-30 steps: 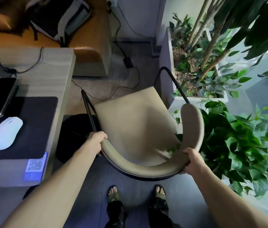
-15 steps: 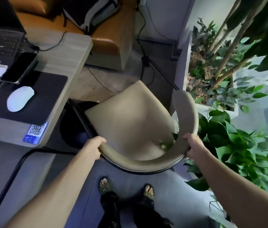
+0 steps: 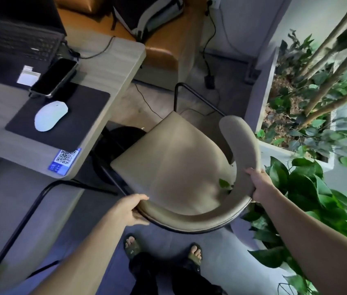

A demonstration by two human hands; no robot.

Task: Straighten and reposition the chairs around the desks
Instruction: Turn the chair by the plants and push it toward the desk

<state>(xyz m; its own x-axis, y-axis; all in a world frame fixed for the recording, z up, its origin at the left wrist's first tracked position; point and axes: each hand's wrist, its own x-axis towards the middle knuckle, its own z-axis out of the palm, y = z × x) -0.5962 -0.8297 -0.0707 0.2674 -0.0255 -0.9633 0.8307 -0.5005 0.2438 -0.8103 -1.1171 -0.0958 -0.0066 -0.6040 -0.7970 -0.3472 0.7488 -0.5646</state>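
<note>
Clearly both hands grip the chair [image 3: 174, 167] by its curved backrest, left hand [image 3: 129, 210] and right hand [image 3: 257, 185] at opposite ends for steering; its seat points away from them toward the counter [image 3: 108, 67] corner.

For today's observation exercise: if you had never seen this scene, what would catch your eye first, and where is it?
The beige chair fills the centre, its curved backrest gripped by the left hand and the right hand. To the right, glossy green plants crowd against it. At upper left, a white mouse stands out on a dark pad on the desk, beside a phone.
</note>
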